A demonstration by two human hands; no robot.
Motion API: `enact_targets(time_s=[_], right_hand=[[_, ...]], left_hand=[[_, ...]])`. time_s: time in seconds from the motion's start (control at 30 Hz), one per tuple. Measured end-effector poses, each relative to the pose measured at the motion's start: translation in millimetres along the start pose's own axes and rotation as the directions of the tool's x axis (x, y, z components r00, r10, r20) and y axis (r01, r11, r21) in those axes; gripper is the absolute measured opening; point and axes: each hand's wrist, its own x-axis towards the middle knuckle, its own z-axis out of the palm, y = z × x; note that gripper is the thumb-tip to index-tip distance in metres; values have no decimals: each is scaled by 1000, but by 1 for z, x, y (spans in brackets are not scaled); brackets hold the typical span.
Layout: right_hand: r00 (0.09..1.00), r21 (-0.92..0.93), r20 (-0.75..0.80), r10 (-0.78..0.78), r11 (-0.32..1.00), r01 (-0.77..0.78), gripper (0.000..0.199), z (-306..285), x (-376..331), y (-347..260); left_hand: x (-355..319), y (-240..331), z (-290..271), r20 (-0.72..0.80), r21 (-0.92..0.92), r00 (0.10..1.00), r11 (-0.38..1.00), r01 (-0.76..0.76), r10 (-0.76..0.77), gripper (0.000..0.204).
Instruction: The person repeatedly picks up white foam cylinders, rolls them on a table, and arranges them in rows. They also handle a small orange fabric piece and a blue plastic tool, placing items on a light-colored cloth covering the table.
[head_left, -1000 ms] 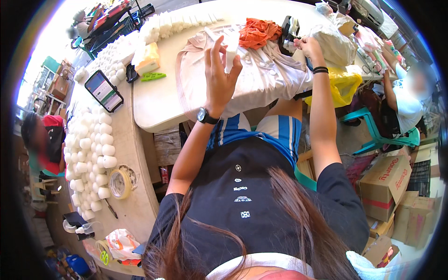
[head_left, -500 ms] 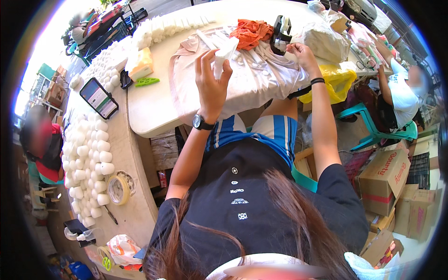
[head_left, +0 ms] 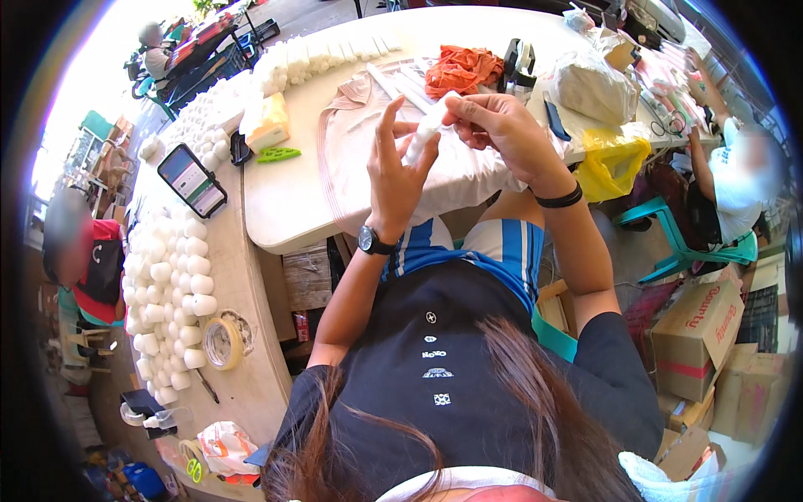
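Apparent step: fingertip work on the upper end of 1 white piece (head_left: 427,130), held above the pale cloth (head_left: 345,163); the next move likely calls for steady support. The left hand (head_left: 398,167), upright, pinches the piece between thumb and fingers; the right hand (head_left: 508,134), angled inward, pinches its upper end.

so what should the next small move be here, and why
Probably a gentle press of the right hand against the upper end of the white piece: the left hand holds the piece tilted, and the right hand's fingers are at that end.
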Motion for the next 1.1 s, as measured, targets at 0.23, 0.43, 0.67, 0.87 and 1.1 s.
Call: enact_targets(time_s=[0.23,0.43,0.67,0.87,1.1], right_hand=[[998,-121,47,44,992,-38,33,10,2,-7],[991,-113,68,115,988,-107,32,5,-2,-9],[985,-39,80,156,987,-153,33,5,-11,10],[992,-202,82,-91,974,106,32,18,3,18],[973,-572,10,-229,797,194,51,32,15,31]], left_hand=[[0,-4,-1,52,46,995,995,-91,89,61],[0,0,-4,75,81,995,994,-72,66,33],[-2,3,-7,83,136,994,987,-80,69,30],[7,-3,-9,56,85,996,994,-69,64,31],[10,-1,-14,35,66,999,998,10,-12,41]])
